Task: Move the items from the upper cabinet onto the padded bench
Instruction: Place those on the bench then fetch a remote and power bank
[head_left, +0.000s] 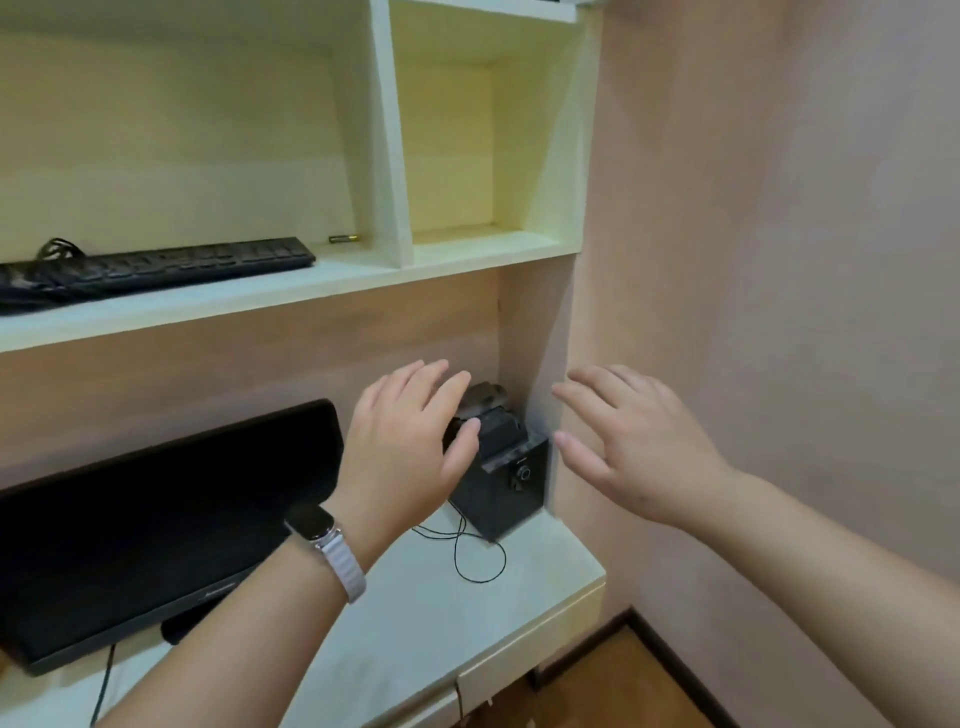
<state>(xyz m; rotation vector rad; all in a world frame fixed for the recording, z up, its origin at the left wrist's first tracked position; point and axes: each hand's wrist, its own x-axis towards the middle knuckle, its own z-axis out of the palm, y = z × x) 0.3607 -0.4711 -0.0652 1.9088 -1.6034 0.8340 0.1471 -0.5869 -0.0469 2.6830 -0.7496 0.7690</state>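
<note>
The keyboard (156, 267) lies flat on the shelf (332, 283), its cable (57, 249) bunched at its left end. It is probably light and stiff, best held at both ends. Right of the keyboard, what looks like a battery (344, 239) may roll. Below the keyboard, the left hand (405, 441) and right hand (639, 441) hover with fingers spread, holding nothing, before a speaker (498, 483).

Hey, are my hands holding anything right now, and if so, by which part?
Nothing is held. Both the left hand and the right hand are open with fingers spread, near the black speaker.
</note>
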